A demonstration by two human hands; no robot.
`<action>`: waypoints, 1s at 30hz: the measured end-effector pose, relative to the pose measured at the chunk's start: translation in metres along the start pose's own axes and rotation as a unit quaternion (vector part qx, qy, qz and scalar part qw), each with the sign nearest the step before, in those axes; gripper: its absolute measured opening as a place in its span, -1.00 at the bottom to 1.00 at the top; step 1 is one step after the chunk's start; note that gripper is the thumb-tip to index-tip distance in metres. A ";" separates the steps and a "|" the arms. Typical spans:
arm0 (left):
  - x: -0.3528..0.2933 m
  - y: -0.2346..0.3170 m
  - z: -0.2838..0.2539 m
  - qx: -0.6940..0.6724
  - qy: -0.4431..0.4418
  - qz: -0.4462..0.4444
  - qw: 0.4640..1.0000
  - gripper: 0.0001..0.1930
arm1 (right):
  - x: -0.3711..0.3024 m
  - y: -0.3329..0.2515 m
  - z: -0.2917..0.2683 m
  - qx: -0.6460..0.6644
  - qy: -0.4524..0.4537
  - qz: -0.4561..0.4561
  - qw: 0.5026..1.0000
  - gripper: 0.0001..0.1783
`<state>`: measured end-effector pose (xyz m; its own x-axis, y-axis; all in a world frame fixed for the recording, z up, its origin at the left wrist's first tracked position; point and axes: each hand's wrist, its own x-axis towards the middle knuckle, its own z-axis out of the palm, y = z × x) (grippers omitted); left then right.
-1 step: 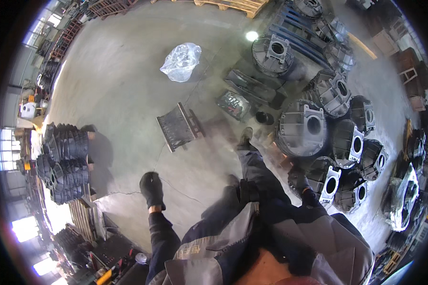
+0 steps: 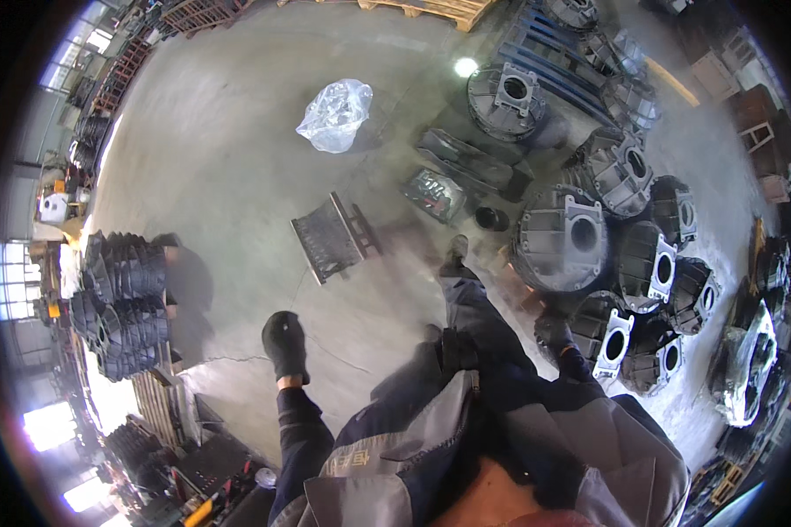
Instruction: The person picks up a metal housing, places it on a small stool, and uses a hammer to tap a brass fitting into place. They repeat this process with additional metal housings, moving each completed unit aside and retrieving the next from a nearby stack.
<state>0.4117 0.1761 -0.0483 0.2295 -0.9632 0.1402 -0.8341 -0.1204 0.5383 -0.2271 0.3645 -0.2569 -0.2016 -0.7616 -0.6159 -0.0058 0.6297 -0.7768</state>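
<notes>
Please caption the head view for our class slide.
Gloved right hand beside grey housings; gloved left hand above the floor.

A plastic bag [image 2: 336, 116] is observed on the floor [image 2: 211, 123]. A wooden pallet [image 2: 435, 9] is noted at the upper edge, a blue rack [image 2: 554, 66] near it. Dark parts [image 2: 125, 303] are stacked at left; a window [image 2: 13, 292] is seen beyond.

Jacket [image 2: 435, 420]: grey and navy, small pale marking [image 2: 361, 459] | sleeves [image 2: 301, 420]: navy | gloves [image 2: 284, 348]: dark | trousers [image 2: 492, 329]: dark | shoe [image 2: 456, 251]: dark
</notes>
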 end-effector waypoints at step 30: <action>0.583 0.088 0.309 0.293 -0.455 -0.053 0.839 -0.72 | 0.754 -0.407 -0.015 0.316 0.207 0.050 0.924 -0.69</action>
<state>0.3166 -0.4707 -0.1759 0.0629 -0.6928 -0.7184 -0.9978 -0.0581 -0.0313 -0.3920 -0.4635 -0.4031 -0.5293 -0.4977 -0.6871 0.5805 0.3783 -0.7211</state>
